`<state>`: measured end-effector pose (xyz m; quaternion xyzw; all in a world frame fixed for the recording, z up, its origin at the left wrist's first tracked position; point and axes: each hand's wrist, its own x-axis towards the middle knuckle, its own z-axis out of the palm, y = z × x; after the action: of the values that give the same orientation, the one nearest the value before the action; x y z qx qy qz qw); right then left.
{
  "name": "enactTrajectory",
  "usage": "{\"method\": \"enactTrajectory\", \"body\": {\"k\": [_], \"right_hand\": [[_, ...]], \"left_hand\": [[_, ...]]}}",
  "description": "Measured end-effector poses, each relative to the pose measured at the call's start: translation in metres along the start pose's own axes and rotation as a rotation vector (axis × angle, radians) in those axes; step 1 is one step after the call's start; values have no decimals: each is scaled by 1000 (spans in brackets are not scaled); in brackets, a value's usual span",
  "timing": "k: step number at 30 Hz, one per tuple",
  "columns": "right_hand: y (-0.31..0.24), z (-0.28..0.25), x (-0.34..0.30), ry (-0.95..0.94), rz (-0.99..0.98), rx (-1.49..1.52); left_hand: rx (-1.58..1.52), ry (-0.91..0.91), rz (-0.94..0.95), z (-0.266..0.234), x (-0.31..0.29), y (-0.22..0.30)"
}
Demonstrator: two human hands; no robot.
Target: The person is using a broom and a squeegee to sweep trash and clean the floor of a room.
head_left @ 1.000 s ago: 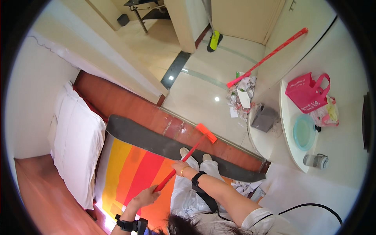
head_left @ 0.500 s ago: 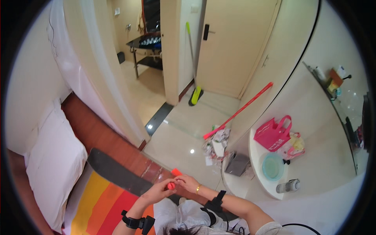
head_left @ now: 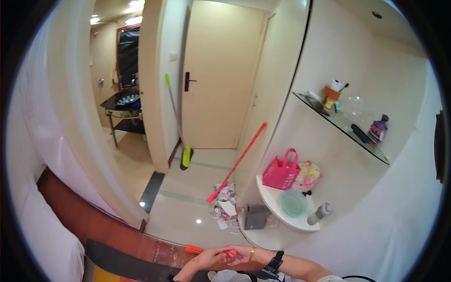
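Note:
My left hand [head_left: 210, 257] and my right hand [head_left: 240, 254] meet low in the picture, in front of my body. Between them shows the round end of a red-orange rod-like piece [head_left: 231, 253]; fingers of both hands close about it. Past my left hand, a flat orange-red piece [head_left: 193, 249] sticks out. Whether the two belong to one thing is hidden by my fingers. A gold bracelet [head_left: 252, 254] circles my right wrist, with a black strapped device [head_left: 271, 268] higher on that forearm.
A red pole [head_left: 239, 160] leans over a pile of paper scraps [head_left: 226, 207]. A green-and-black broom [head_left: 186, 157] stands by the door [head_left: 223, 75]. White corner shelves [head_left: 312, 227] hold a pink bag [head_left: 282, 174], a basin [head_left: 294, 203] and a bottle [head_left: 319, 214]. A glass shelf [head_left: 345, 129] holds toiletries.
My view has tilted up and turned right, so the hands now sit lower and the upper shelf shows more. My hands remain together around the red-orange piece, with the orange part now further left.

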<state>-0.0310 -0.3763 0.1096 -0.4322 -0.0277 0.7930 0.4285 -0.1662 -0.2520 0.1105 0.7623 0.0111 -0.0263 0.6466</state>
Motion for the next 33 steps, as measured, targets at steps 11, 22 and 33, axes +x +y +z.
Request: {"method": "enactTrajectory", "body": {"k": [11, 22, 33], "right_hand": [[129, -7, -84, 504, 419, -146], [226, -27, -124, 797, 249, -1329], [165, -58, -170, 734, 83, -1440]], "left_hand": [[178, -61, -117, 20, -39, -44], [397, -309, 58, 134, -5, -107], [399, -417, -6, 207, 71, -109]]}}
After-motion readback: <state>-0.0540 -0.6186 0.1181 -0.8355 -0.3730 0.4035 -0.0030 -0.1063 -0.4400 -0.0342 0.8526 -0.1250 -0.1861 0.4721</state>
